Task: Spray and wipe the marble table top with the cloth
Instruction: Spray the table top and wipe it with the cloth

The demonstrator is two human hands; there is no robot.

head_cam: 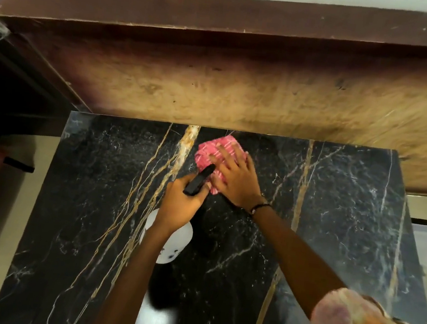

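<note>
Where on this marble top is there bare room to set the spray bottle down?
Bare marble table top lies right of the right hand, out to the right edge, and left of the left hand toward the left edge. It is crowded at the far middle, where the pink cloth and both hands sit.

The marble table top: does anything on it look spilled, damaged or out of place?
Nothing stands out. The marble table top shows no spill or crack; the pale patches look like reflected light. The right hand presses the pink cloth flat; the left hand holds a black object.
</note>
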